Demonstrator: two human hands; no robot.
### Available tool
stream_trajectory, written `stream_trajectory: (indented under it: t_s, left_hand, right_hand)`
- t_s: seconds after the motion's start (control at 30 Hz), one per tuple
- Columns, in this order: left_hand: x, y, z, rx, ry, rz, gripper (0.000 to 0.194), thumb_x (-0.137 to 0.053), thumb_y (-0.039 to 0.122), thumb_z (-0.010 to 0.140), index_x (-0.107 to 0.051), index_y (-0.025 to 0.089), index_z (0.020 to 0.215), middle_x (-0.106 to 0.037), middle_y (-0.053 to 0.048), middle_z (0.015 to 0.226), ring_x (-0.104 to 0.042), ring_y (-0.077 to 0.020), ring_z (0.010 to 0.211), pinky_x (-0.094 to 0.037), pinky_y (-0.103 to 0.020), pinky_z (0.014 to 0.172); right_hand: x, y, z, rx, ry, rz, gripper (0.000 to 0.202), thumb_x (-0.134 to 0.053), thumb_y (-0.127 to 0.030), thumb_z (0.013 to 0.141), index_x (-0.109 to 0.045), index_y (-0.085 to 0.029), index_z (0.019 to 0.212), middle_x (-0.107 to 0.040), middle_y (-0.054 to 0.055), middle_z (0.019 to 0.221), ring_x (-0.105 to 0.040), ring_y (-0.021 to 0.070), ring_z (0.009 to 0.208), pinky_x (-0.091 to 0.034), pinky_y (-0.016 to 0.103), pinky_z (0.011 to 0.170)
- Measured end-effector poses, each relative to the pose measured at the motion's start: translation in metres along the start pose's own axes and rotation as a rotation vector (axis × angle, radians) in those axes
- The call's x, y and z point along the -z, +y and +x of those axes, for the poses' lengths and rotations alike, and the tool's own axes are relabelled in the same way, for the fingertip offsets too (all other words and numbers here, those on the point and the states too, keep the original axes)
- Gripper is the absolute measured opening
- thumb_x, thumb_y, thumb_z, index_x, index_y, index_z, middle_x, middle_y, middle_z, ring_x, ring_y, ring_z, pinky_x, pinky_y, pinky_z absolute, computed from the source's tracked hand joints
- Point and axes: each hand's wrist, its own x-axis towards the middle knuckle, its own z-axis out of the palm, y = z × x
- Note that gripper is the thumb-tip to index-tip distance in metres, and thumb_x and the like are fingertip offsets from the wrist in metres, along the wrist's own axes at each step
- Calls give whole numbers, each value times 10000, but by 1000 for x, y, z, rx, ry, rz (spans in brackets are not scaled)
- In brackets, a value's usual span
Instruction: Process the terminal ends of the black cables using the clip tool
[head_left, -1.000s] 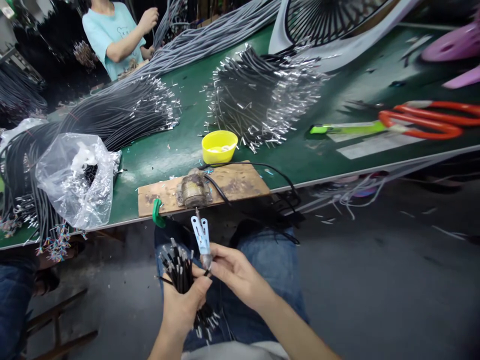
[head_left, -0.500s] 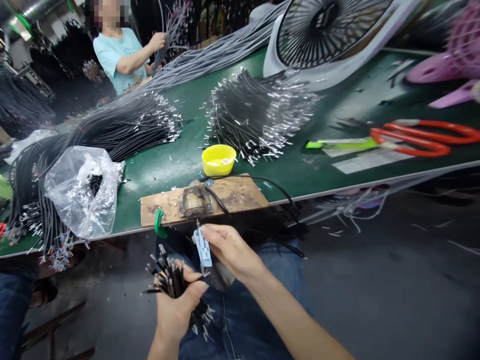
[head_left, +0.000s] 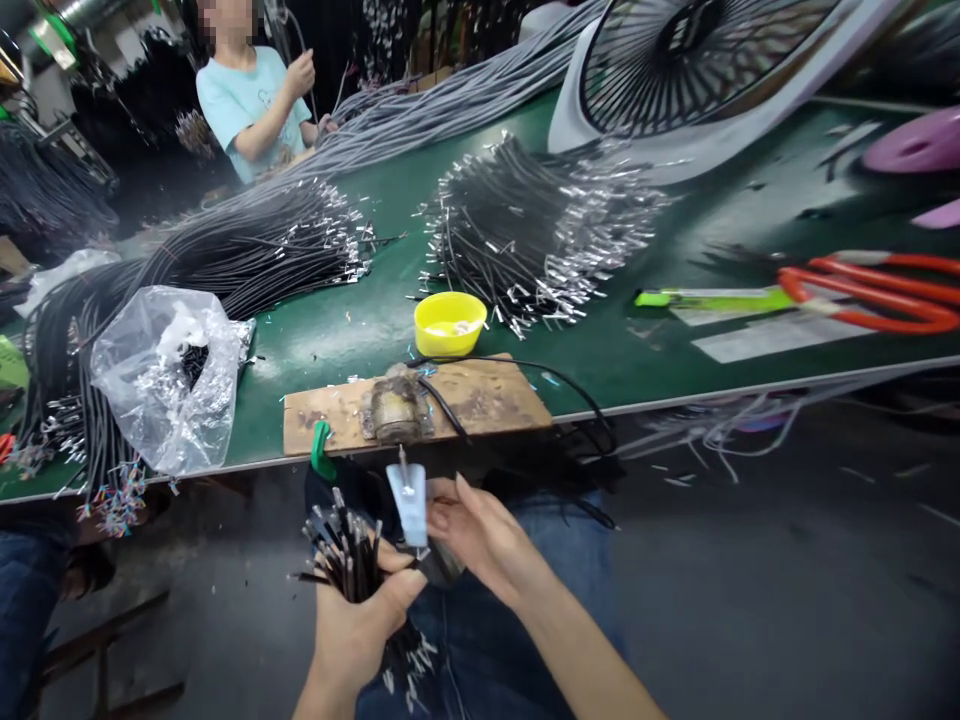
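My left hand [head_left: 367,610] is wrapped round a bundle of short black cables [head_left: 349,560] with stripped silvery ends, its thumb and forefinger pinched near one cable end. Just above that pinch is a light blue clip-like piece [head_left: 409,505], on a thin metal shaft below a small round motor [head_left: 396,405]. The motor sits on a wooden board [head_left: 487,400] at the table's edge. My right hand [head_left: 480,530] is beside the blue piece on its right, fingers apart and holding nothing visible.
Behind the board stand a yellow bowl [head_left: 450,325] and a cable pile [head_left: 525,230]. A plastic bag [head_left: 169,385] lies left; orange-handled scissors [head_left: 870,290], a green cutter [head_left: 712,299] and a fan [head_left: 690,60] are right. A person [head_left: 251,105] stands across the table.
My right hand has loosened from the blue piece and moved slightly right, its fingers opening. The blue piece has turned. My left hand still holds the bundle. The camera view has shifted slightly.
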Motion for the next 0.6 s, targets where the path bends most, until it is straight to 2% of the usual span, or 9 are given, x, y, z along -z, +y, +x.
stream_trajectory:
  t_s: [0.1, 0.2, 0.23, 0.3, 0.37, 0.4, 0.5, 0.6]
  left_hand:
    - [4, -5, -4, 12, -30, 21, 277, -814, 356, 537, -680, 133, 631, -559, -1, 547, -446, -73, 446, -363, -207, 424]
    - [6, -10, -11, 88, -92, 47, 344, -756, 396, 630, -723, 154, 872, -559, 10, 473, -386, -56, 320, -290, -191, 334]
    - [6, -11, -13, 115, -119, 57, 346, -739, 408, 649, -725, 153, 883, -551, 10, 434, -385, -64, 292, -288, -196, 320]
    - [6, -13, -17, 154, -174, 75, 291, -723, 426, 664, -719, 136, 682, -532, -8, 370, -431, -96, 286, -338, -220, 333]
    - [6, -14, -19, 173, -214, 85, 373, -724, 426, 663, -624, 129, 463, -542, -38, 364, -470, -113, 314, -376, -238, 365]
    - [6, -14, -20, 175, -214, 82, 392, -734, 420, 656, -593, 128, 436, -555, -44, 381, -473, -108, 325, -379, -236, 376]
    - [8, -16, -18, 152, -140, 39, 319, -767, 418, 621, -624, 133, 604, -534, 5, 403, -442, -76, 338, -354, -206, 380]
    - [9, -20, -16, 129, -77, -23, 370, -756, 472, 619, -589, 152, 701, -460, 52, 399, -396, -52, 340, -322, -187, 377]
  right_hand:
    - [8, -4, -16, 163, 93, -287, 331, -701, -492, 700, -669, -164, 726, -537, 12, 609, -455, 131, 568, -389, 259, 530]
    - [1, -10, -33, 430, 127, -591, 241, -672, -374, 760, -622, -183, 622, -541, 11, 595, -481, 139, 563, -384, 254, 512]
    - [-4, -11, -37, 524, 106, -694, 224, -662, -330, 774, -615, -186, 610, -539, 7, 576, -480, 139, 551, -385, 257, 512]
    - [-15, -14, -42, 654, 29, -874, 146, -664, -258, 774, -631, -189, 650, -568, 7, 573, -494, 148, 555, -412, 281, 558]
    - [-24, -14, -43, 691, -54, -968, 108, -635, -209, 795, -636, -188, 689, -604, 15, 607, -522, 160, 596, -437, 308, 627]
    - [-28, -14, -42, 687, -89, -983, 132, -603, -192, 815, -628, -185, 685, -609, 19, 619, -528, 163, 612, -441, 311, 637]
    - [-30, -8, -40, 678, -117, -974, 220, -517, -150, 853, -587, -181, 647, -586, 22, 620, -513, 161, 620, -426, 294, 587]
    - [-28, 3, -40, 752, -55, -967, 181, -502, -116, 842, -592, -177, 697, -569, 28, 637, -499, 168, 633, -419, 301, 581]
